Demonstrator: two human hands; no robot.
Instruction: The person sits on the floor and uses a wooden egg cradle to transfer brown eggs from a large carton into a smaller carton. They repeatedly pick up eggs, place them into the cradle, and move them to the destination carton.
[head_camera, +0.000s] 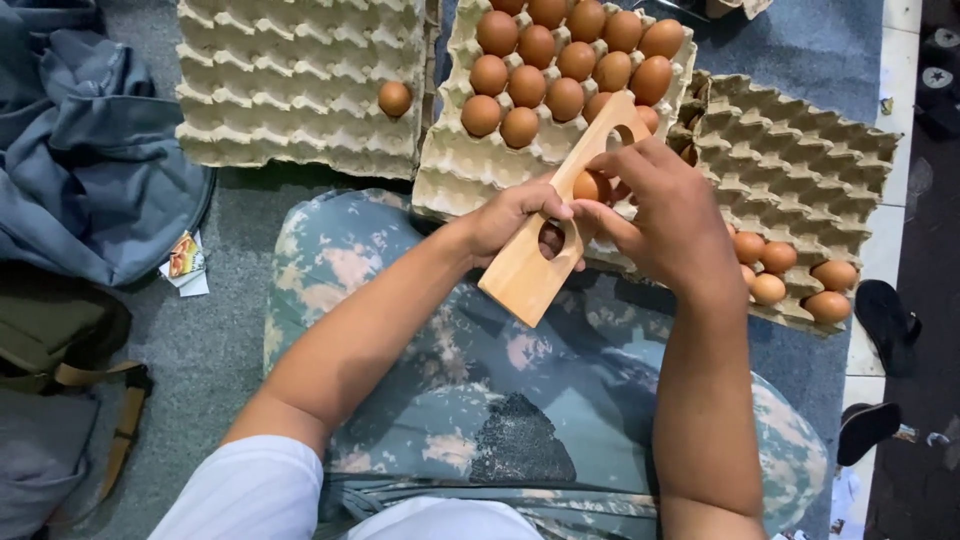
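Head-cam view looking down at a seated person's lap, camouflage trousers (440, 400) filling the lower centre. Left hand (515, 215), centre of frame, is closed around a flat wooden board with round holes (555, 215), thumb on top near the lower hole. Right hand (665, 215), just right of centre, grips the board's upper part & pinches a brown egg (592, 186) against it w/ fingers curled; egg sits approx. at the middle hole. Board runs diagonally, lower end over the lap, upper end over the middle tray.

Three grey pulp egg trays across the top: left tray (290, 80), upper left, w/ one lone egg (394, 98); middle tray (470, 165), top centre, w/ many brown eggs (560, 60); right tray (800, 150), upper right, w/ a few eggs (790, 275) along its lower edge. Blue-grey cloth (90, 150) bunched at far left. Dark sandal (888, 312) at right edge on the floor.
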